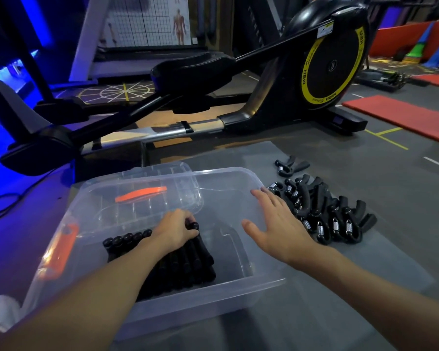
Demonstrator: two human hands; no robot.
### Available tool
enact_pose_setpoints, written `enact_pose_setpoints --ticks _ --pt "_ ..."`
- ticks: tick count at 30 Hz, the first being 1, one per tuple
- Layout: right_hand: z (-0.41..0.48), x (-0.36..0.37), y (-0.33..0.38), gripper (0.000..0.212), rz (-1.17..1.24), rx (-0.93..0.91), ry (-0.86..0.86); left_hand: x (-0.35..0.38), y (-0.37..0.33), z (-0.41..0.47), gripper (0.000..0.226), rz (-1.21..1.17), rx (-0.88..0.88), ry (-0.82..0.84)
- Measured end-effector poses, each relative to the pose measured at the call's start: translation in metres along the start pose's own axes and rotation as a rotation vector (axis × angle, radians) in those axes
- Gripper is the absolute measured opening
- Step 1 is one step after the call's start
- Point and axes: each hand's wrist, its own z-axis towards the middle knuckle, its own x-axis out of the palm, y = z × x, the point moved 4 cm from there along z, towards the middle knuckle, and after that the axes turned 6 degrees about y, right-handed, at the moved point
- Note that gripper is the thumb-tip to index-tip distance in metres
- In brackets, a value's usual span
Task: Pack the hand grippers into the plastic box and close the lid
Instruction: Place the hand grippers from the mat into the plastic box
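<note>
A clear plastic box (261, 287) sits on a grey mat in front of me. Its clear lid (142, 196), with an orange handle, rests tilted over the box's far left corner. A row of several black hand grippers (188, 264) lies packed inside the box. My left hand (175, 229) is inside the box, fingers closed on the top of one black hand gripper at the end of that row. My right hand (276, 221) hovers over the box's right rim, fingers spread and holding nothing. A pile of loose hand grippers (325, 211) with steel springs lies just to its right.
One more hand gripper (289, 165) lies apart behind the pile. An elliptical trainer (264, 84) stands close behind the box. Red floor mats (401, 115) lie at the far right. A white shoe (0, 315) shows at the lower left. An orange latch (58, 252) is on the box's left end.
</note>
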Motion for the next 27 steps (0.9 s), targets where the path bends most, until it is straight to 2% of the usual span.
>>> enact_pose_setpoints --ticks 9,13,15,17,19,21,23,27 --pt "0.001 0.002 -0.002 0.069 0.008 -0.017 -0.013 0.002 -0.007 -0.003 0.020 0.156 0.026 0.042" --pt "-0.001 0.001 -0.001 0.066 0.040 -0.013 -0.030 -0.012 -0.038 -0.012 0.027 0.209 0.110 -0.055" --pt "0.001 0.001 -0.004 0.060 0.131 -0.006 -0.056 -0.021 -0.068 -0.020 0.024 0.154 0.219 -0.124" --pt "0.004 -0.001 -0.009 0.049 0.365 0.026 -0.143 -0.029 -0.105 -0.029 0.023 0.076 0.335 -0.205" --pt "0.007 -0.010 -0.021 0.036 0.574 0.092 -0.282 -0.035 -0.142 -0.039 0.021 0.004 0.452 -0.272" --pt "0.011 -0.019 -0.049 0.028 0.602 0.189 -0.377 -0.033 -0.170 -0.046 0.021 0.005 0.546 -0.276" --pt "0.016 -0.020 -0.089 0.033 0.527 0.283 -0.386 -0.025 -0.187 -0.048 0.029 0.100 0.573 -0.210" --pt "0.011 -0.015 -0.165 0.051 0.292 0.517 -0.269 -0.003 -0.190 -0.039 0.050 0.314 0.519 -0.096"
